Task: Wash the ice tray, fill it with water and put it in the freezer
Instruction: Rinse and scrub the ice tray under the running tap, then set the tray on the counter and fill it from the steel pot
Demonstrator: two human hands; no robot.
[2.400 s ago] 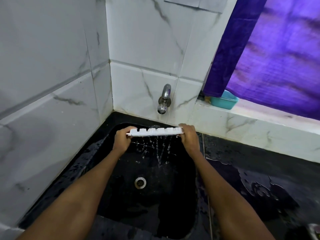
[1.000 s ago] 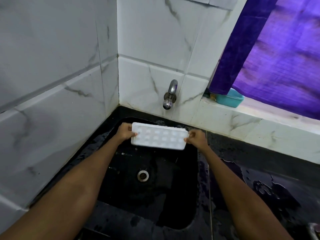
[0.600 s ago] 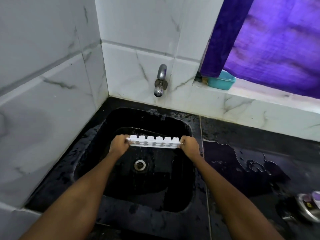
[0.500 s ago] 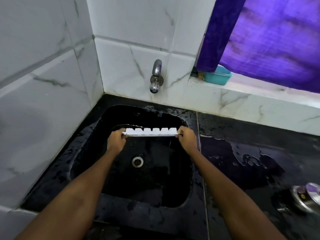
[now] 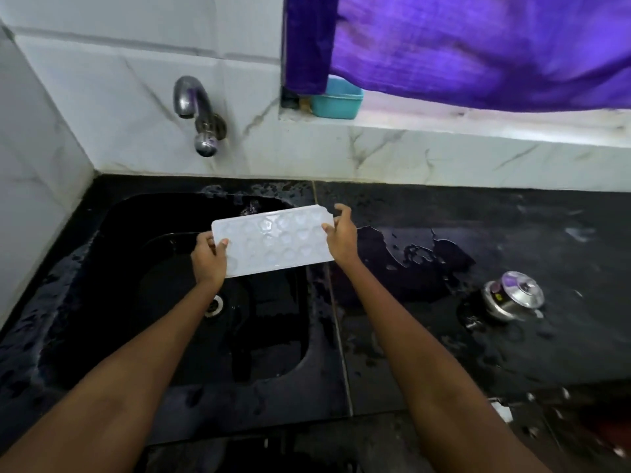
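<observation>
A white ice tray [image 5: 273,238] is held flat over the right part of the black sink [image 5: 102,302], its cup openings facing up at me. My left hand [image 5: 208,259] grips its left short end, thumb on top. At the right short end, my right hand [image 5: 341,233] pinches the edge with thumb and fingers. The metal tap [image 5: 194,107] sticks out of the tiled wall above and left of the tray; no water runs from it. The drain [image 5: 214,304] shows just below my left wrist.
A wet black counter [image 5: 478,233] stretches right of the sink, with a small steel lidded pot [image 5: 512,297] on it. A teal tub [image 5: 336,99] sits on the white ledge under a purple curtain [image 5: 478,46]. White marble tile walls close the left and back.
The tray was edge-on with cup bottoms up half a second ago; it is now turned so the cup openings face me, and it has shifted right and slightly nearer. Both hands kept their hold.
</observation>
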